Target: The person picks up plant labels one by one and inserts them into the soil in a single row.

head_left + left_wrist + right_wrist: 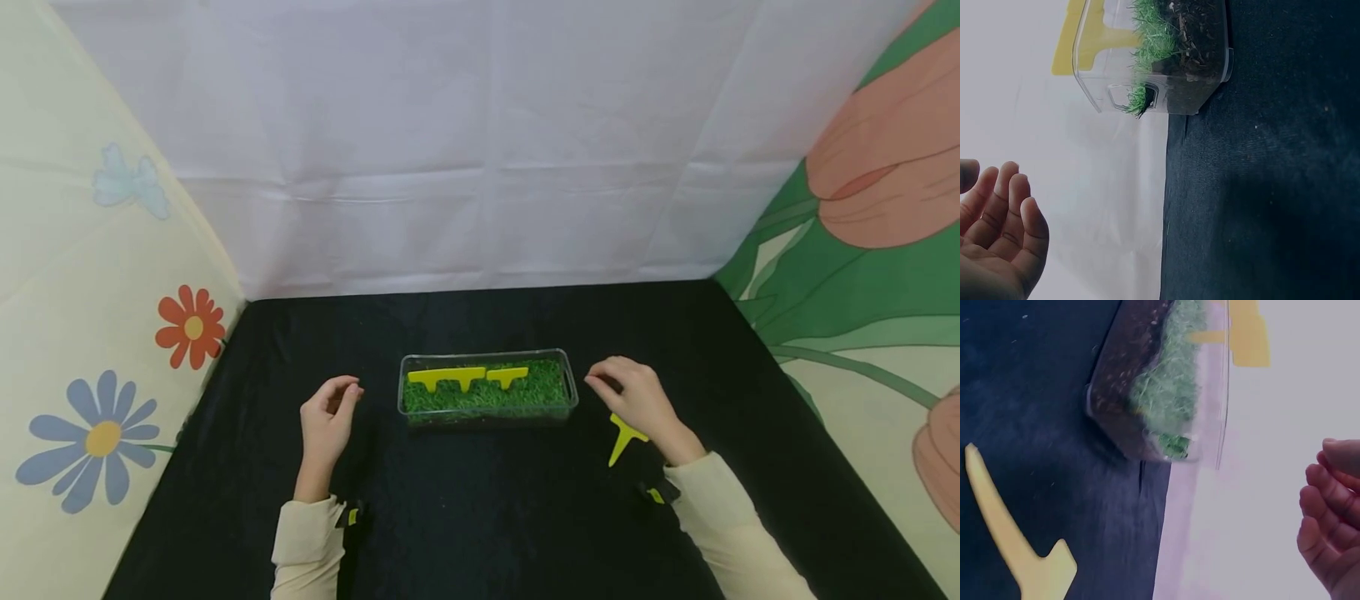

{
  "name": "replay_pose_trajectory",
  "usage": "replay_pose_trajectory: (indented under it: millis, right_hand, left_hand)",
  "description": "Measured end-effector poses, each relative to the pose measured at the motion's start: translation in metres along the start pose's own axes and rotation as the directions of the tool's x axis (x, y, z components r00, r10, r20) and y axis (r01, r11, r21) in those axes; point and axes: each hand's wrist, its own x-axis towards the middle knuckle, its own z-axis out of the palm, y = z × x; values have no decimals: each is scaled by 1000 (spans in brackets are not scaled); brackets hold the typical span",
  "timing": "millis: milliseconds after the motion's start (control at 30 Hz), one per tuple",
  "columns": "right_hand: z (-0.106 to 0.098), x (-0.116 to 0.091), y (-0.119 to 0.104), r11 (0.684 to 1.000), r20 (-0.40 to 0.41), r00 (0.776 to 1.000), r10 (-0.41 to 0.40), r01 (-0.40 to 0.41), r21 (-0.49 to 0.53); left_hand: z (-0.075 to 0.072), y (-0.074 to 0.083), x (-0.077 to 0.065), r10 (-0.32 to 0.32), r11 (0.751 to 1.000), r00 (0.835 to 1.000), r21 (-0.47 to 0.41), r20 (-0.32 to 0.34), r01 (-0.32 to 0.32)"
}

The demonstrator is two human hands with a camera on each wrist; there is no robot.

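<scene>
A clear plastic box point(572, 398) holds dark soil with green grass point(543, 387) growing from it. Yellow T-shaped plant labels point(447, 376) stand in a row in the grass, from its left end to past the middle. To the left of the box my left hand point(327, 421) hovers with loosely bent fingers and nothing in it. My right hand point(636, 398) is off the box's right end, fingers lightly curved and holding nothing. Below it, another yellow plant label point(1013, 540) lies on the black cloth, partly hidden by that hand in the head view.
Black cloth point(465, 517) covers the table. A white sheet point(480, 167) hangs behind it. Printed cloths with flowers border the left point(97, 275) and right point(862, 292) sides. A dark wrist strap with a yellow patch shows at each cuff.
</scene>
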Motion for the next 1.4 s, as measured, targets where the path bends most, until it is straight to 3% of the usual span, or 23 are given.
replay_pose_trajectory:
  millis: [400, 767, 1033, 1267, 1400]
  right_hand:
    - [-8, -24, 8, 999, -2, 1000, 28, -28, -36]
    - [-7, -49, 24, 985, 67, 985, 159, -154, -72]
    - [-9, -70, 39, 945, 144, 937, 319, -303, -122]
    - [-13, -80, 48, 930, 177, 915, 363, -342, -135]
    - [-16, -82, 51, 912, 213, 888, 408, -384, -144]
  left_hand:
    - [-3, 2, 0, -12, 1000, 1000, -5, -7, 12]
    - [-4, 1, 0, -4, 1000, 1000, -13, -14, 4]
    - [-3, 0, -1, 3, 1000, 1000, -13, -20, -3]
    - [-2, -7, -2, 42, 998, 998, -52, -39, -44]
    - [-3, -3, -2, 5, 1000, 1000, -11, -26, -5]
